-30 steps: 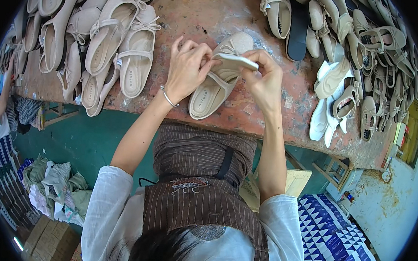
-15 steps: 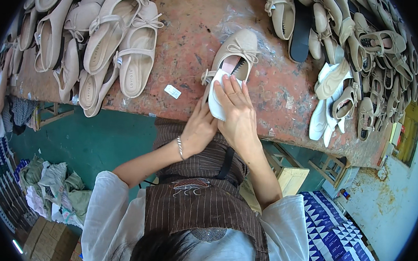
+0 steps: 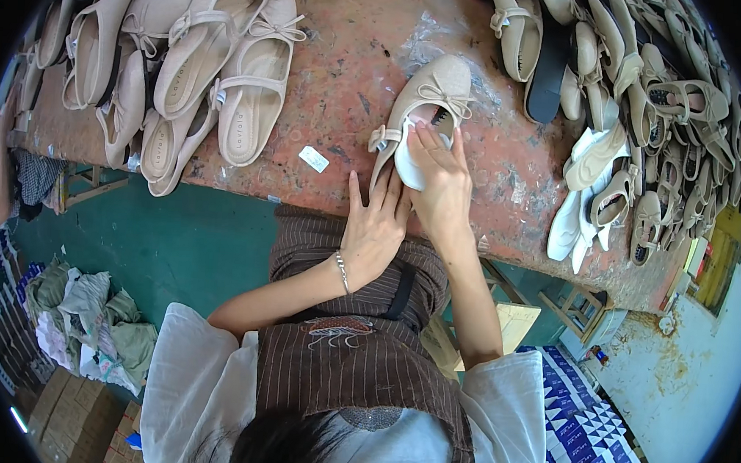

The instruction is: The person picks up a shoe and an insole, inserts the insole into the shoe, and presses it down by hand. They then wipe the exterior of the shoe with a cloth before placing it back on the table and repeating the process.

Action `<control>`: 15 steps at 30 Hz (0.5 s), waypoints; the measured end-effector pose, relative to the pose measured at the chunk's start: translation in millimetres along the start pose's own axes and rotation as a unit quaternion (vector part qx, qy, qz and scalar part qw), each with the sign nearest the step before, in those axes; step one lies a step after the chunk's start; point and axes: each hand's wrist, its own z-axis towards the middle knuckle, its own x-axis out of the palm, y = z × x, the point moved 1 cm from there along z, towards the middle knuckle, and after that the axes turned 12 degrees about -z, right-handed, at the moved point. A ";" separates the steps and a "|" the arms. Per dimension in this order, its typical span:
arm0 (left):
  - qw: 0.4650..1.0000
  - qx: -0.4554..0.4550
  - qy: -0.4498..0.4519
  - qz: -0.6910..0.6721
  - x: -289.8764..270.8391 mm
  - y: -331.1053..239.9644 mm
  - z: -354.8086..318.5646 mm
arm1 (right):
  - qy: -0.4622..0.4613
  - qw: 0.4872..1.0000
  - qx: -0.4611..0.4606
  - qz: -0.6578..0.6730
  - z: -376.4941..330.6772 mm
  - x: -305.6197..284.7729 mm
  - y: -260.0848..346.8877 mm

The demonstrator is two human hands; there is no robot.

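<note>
A beige ballet flat [image 3: 438, 76] with a bow lies on the worktable, toe pointing away from me. Its white insole [image 3: 408, 168] is partly inside the shoe opening, at the heel end. My right hand [image 3: 443, 185] is closed on the insole, its fingertips reaching into the opening and pressing on it. At the heel, my left hand [image 3: 375, 232] has its fingers spread, some of them touching the back of the shoe. The fingertips inside the shoe are partly hidden. A dark toothed edge shows within the toe.
Beige shoes [image 3: 256, 97] stand grouped at the left of the worn red table [image 3: 345, 86]. More shoes [image 3: 676, 157] are heaped at the right, beside white insoles [image 3: 566, 226]. A small white label [image 3: 313, 158] lies left of my hands. Patterned boxes [image 3: 587, 431] stand at lower right.
The insole has gone deeper into the shoe under my right hand. My left hand's fingers have spread out at the heel. The view has shifted slightly.
</note>
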 end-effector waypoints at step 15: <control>0.993 0.044 -0.069 -0.088 6.4 3.8 -3.9 | -0.039 0.994 0.041 -0.092 -4.4 25.9 20.4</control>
